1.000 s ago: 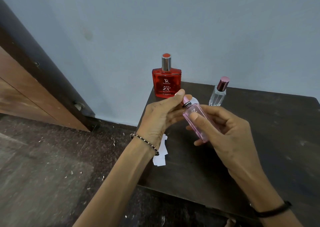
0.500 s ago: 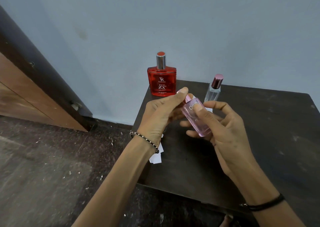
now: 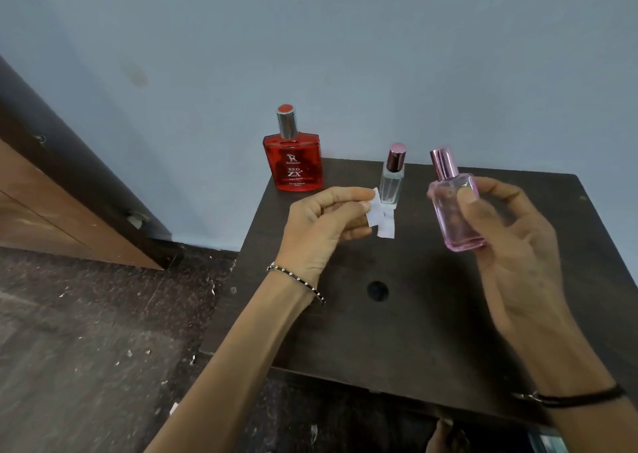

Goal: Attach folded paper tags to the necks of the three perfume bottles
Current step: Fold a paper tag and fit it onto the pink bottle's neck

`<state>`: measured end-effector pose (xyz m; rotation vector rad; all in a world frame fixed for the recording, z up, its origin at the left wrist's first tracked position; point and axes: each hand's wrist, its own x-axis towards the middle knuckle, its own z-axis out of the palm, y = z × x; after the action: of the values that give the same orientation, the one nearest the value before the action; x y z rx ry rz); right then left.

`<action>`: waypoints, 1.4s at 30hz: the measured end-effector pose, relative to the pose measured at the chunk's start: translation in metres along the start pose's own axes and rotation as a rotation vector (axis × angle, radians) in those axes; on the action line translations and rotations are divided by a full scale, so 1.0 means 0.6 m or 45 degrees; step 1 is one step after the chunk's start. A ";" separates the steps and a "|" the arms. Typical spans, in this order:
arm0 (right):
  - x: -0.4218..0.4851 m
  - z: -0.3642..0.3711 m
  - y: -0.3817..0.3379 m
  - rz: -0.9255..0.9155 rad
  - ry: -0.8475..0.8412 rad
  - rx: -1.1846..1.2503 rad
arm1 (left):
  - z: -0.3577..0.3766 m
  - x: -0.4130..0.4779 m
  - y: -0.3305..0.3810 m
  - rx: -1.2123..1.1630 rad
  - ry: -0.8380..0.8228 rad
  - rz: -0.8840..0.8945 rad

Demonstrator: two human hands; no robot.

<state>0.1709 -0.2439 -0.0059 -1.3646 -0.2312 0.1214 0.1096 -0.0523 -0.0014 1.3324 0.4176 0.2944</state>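
Observation:
My right hand (image 3: 507,231) holds a pink perfume bottle (image 3: 455,207) upright above the dark table (image 3: 431,342); its neck is bare. Between thumb and forefinger, my left hand (image 3: 324,224) pinches a small white paper tag (image 3: 379,216), held apart from the pink bottle. A red square bottle (image 3: 293,157) with a silver neck stands at the table's back left corner. Just behind the tag stands a slim clear bottle (image 3: 392,179) with a dark pink cap.
The table has a round hole (image 3: 377,291) near its middle. Its left edge drops to a dark speckled floor (image 3: 86,349) strewn with white scraps. A blue-grey wall (image 3: 379,55) is right behind the bottles. A wooden door (image 3: 51,211) stands at the left.
My hands have come apart. The left hand moved left with the paper tag, and the right hand carried the pink bottle to the right and tipped it upright.

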 end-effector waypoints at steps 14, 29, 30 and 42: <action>0.025 -0.044 0.024 -0.067 0.144 -0.070 | 0.083 0.004 -0.066 0.088 -0.080 -0.094; 0.060 -0.054 0.030 -0.245 0.112 -0.401 | 0.162 0.016 -0.071 0.533 0.214 0.033; 0.067 -0.052 0.031 -0.240 0.084 -0.425 | 0.164 0.016 -0.070 0.556 0.214 0.047; 0.134 -0.041 0.034 -0.170 -0.193 -0.589 | 0.155 0.025 -0.078 1.125 0.207 0.381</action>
<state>0.2557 -0.2453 -0.0229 -1.7959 -0.4995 0.0604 0.1639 -0.1373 -0.0325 2.2555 0.5084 0.4997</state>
